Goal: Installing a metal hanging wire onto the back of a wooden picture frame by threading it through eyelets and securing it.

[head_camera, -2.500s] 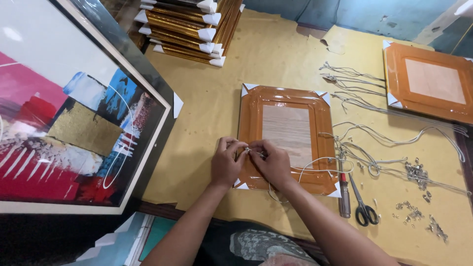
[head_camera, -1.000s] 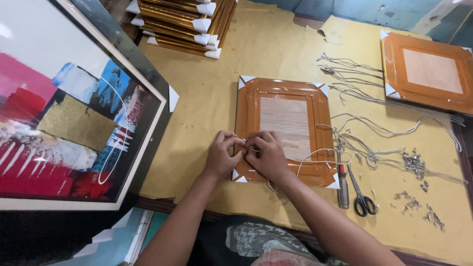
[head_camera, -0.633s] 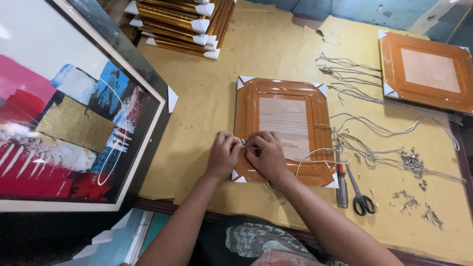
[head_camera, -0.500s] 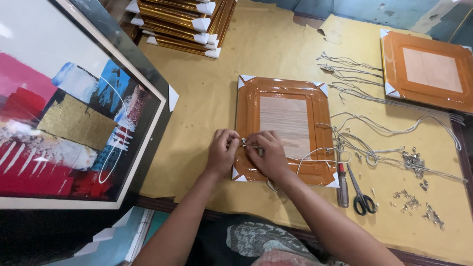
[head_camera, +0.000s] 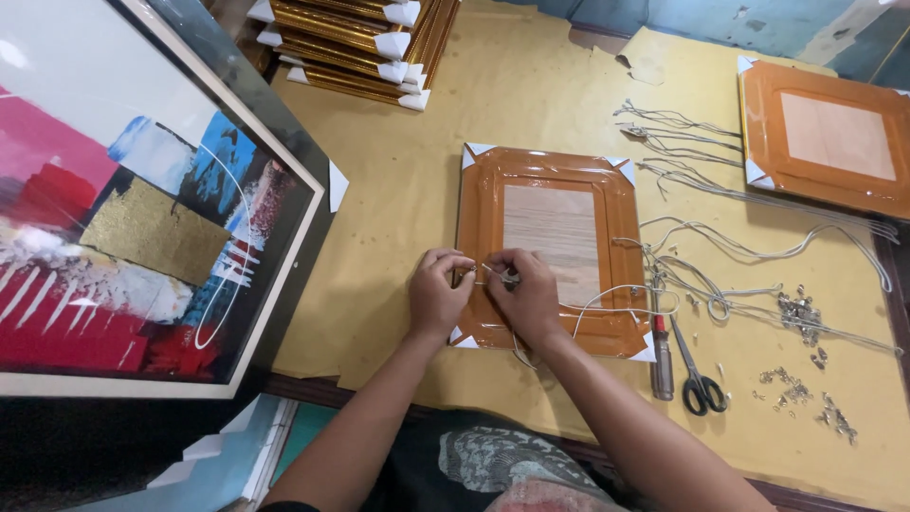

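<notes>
An orange-brown picture frame (head_camera: 548, 180) lies face down on the paper-covered table, with white corner guards and a pale wooden back panel. Both hands rest on its left rail. My left hand (head_camera: 438, 294) pinches a small metal ring at the rail. My right hand (head_camera: 527, 298) holds the end of a pale cord (head_camera: 607, 296) close to that ring; the cord loops away to the right across the frame's lower rail. The fingers hide the ring's fastening.
Scissors (head_camera: 700, 377) and a red-handled screwdriver (head_camera: 660, 358) lie right of the frame. Loose cords (head_camera: 720, 246) and small metal fittings (head_camera: 802, 313) lie farther right. A second orange frame (head_camera: 823, 135) is top right, stacked gold frames (head_camera: 360, 38) at the top, a large abstract painting (head_camera: 133, 209) at left.
Both hands stay on the frame's left rail; the fingers have shifted slightly, and the cord end now shows between them. The view has drifted a little.
</notes>
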